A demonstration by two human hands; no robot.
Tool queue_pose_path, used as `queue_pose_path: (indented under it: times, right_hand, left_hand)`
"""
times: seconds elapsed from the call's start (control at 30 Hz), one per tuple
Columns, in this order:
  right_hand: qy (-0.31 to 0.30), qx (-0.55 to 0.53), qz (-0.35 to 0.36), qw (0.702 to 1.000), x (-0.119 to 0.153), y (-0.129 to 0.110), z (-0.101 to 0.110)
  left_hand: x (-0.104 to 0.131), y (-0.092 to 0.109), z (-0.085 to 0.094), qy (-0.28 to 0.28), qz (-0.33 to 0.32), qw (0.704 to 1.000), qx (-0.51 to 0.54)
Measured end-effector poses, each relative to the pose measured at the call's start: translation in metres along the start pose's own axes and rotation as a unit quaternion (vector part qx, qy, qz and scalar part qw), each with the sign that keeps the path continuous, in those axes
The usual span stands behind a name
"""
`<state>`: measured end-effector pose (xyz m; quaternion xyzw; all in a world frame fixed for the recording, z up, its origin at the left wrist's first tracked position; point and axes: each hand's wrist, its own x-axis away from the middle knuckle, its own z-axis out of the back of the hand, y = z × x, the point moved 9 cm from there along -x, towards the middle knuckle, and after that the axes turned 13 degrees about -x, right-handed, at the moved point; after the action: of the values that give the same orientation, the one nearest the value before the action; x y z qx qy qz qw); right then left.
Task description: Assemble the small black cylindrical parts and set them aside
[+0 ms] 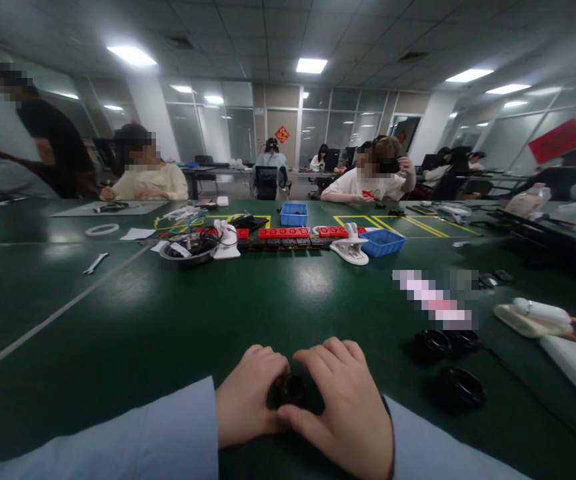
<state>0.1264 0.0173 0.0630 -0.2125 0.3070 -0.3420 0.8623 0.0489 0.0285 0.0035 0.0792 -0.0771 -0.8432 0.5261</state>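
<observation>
On the green table (178, 320), a small black cylindrical part (294, 388) with a round hole in its end sits between my two hands. My left hand (251, 393) is closed around its left side, its fingers curled. Around the right side arches my right hand (348, 400), thumb and fingers apart, with a gap between the palm and the part. Its thumb tip reaches the lower edge near my left hand; whether it touches the part I cannot tell. To the right lie black ring-shaped parts, one nearer (455, 390) and another behind it (433, 345).
A metal bowl (188, 260) of black parts, red sockets (283, 233), white clamps (351, 250) and blue bins (384, 242) line the table's middle. A wrench (96, 263) lies left. A white device with an orange cable (541, 313) lies right. People sit across the table.
</observation>
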Motion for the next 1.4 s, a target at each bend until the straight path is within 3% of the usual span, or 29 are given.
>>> queue_pose_path:
  times: [0.27, 0.47, 0.67, 0.9, 1.07, 1.27, 1.4]
  right_hand:
    - [-0.034, -0.006, -0.001, 0.999, 0.004, 0.001, -0.015]
    - [-0.111, -0.060, 0.001, 0.992, 0.002, 0.000, -0.017]
    - [-0.154, -0.136, 0.050, 0.977, -0.003, -0.004, -0.022]
    - [-0.130, -0.162, 0.095, 0.973, -0.001, -0.009, -0.031]
    - [-0.120, -0.145, 0.120, 0.975, 0.001, -0.017, -0.025]
    - [-0.040, -0.140, 0.087, 0.986, -0.001, -0.018, -0.001]
    - [-0.013, -0.079, 0.064, 0.995, 0.003, -0.015, -0.004]
  left_hand:
    - [0.000, 0.002, 0.000, -0.014, 0.005, 1.000, -0.005]
    - [0.000, 0.004, 0.002, -0.012, -0.001, 1.000, 0.005]
    - [-0.001, 0.002, -0.001, -0.005, -0.011, 1.000, -0.004]
    - [-0.001, 0.005, 0.000, 0.016, -0.027, 0.999, -0.014]
    - [-0.001, 0.005, 0.001, 0.020, -0.026, 0.999, -0.016]
    - [0.000, 0.003, 0.002, 0.013, -0.032, 0.999, 0.028]
    - [0.000, 0.000, -0.002, 0.014, -0.026, 0.999, 0.023]
